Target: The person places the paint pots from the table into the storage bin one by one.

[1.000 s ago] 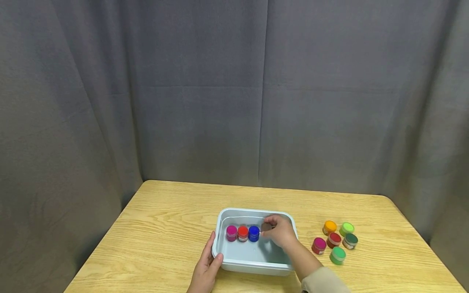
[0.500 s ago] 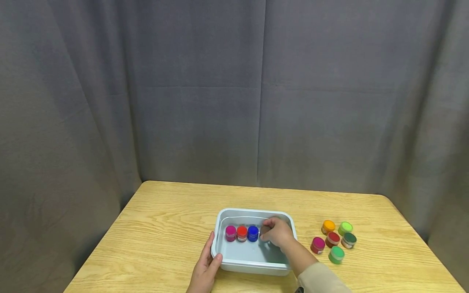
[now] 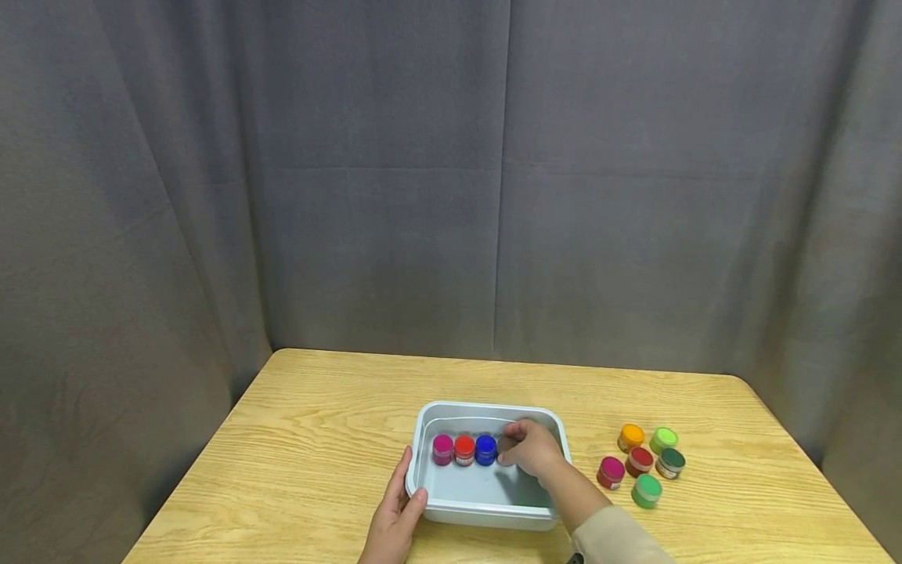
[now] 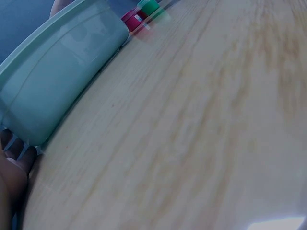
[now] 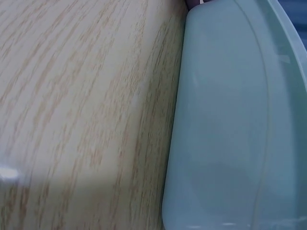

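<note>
A pale blue plastic tray point(image 3: 489, 511) sits on the table. My left hand point(image 3: 395, 513) grips its near left corner, thumb at the front and fingers along the left side. Inside, a magenta paint jar point(image 3: 443, 450), a red jar point(image 3: 464, 450) and a blue jar point(image 3: 485, 450) stand upright in a row. To the right of the blue one, my right hand point(image 3: 539, 452) pinches a brown-lidded jar point(image 3: 505, 445), partly hidden by the fingers. In the left wrist view, fingertips point(image 4: 18, 149) show at the tray's lower corner. The right wrist view holds mostly the tray's outer wall point(image 5: 216, 115).
Right of the tray stands a loose group of several jars, among them an orange jar point(image 3: 631, 438), a light green jar point(image 3: 664, 440), a dark green jar point(image 3: 670, 464) and a green jar point(image 3: 647, 491). Grey curtains point(image 3: 395, 180) hang behind the wooden table point(image 3: 317, 439).
The brown-lidded jar and my right hand have shifted slightly left, closer to the blue jar. My left hand stays on the tray.
</note>
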The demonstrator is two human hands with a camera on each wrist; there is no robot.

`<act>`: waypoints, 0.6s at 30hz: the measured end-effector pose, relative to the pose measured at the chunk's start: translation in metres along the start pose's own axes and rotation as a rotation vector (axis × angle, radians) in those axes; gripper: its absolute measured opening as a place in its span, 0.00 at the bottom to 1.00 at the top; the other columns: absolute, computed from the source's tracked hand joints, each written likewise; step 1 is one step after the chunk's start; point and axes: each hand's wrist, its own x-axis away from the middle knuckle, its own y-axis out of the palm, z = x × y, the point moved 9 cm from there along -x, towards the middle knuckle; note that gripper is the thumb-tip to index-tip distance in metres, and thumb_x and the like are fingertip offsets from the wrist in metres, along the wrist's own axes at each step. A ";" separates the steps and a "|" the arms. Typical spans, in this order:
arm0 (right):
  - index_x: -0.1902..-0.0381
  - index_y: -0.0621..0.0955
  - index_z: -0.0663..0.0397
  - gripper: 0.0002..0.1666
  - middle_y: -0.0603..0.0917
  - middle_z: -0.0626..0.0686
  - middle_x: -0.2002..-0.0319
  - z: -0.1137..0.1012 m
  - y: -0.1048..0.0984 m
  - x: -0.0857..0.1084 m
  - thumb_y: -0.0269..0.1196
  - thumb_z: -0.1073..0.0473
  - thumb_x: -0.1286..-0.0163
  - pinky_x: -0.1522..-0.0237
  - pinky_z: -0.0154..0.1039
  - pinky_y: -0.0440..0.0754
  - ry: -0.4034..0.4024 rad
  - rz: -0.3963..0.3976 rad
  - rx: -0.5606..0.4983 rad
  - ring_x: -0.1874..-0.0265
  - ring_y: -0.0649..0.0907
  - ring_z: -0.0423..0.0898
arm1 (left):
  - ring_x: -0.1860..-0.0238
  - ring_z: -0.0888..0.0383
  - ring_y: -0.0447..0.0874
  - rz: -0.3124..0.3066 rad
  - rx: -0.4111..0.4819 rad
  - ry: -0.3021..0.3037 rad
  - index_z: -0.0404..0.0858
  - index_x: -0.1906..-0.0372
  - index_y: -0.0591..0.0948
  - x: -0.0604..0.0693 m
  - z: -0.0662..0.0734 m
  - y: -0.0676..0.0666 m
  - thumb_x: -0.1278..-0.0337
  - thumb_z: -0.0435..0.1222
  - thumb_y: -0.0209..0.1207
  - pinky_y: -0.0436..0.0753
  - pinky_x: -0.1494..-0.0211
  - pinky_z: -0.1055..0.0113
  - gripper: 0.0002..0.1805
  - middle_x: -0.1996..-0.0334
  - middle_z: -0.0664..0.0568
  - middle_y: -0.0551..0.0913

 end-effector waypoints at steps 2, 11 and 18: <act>0.51 0.80 0.66 0.27 0.84 0.61 0.54 -0.001 -0.001 0.001 0.72 0.73 0.51 0.43 0.53 0.79 -0.001 0.001 0.000 0.52 0.81 0.53 | 0.25 0.39 0.53 0.001 -0.001 0.001 0.39 0.22 0.53 0.000 0.000 0.000 0.27 0.38 0.51 0.60 0.27 0.53 0.34 0.22 0.41 0.50; 0.49 0.80 0.65 0.28 0.83 0.62 0.55 -0.006 -0.007 0.004 0.73 0.70 0.51 0.50 0.50 0.82 -0.045 0.031 -0.024 0.54 0.80 0.53 | 0.24 0.42 0.51 0.002 0.008 -0.009 0.42 0.22 0.54 0.001 0.000 0.000 0.28 0.38 0.51 0.60 0.34 0.85 0.34 0.22 0.43 0.50; 0.46 0.80 0.63 0.29 0.81 0.63 0.48 -0.011 -0.009 0.006 0.72 0.69 0.48 0.43 0.54 0.80 -0.074 0.023 -0.066 0.48 0.79 0.57 | 0.24 0.41 0.51 -0.006 0.020 -0.001 0.42 0.22 0.53 0.001 0.003 0.001 0.28 0.38 0.51 0.59 0.36 0.87 0.35 0.22 0.42 0.50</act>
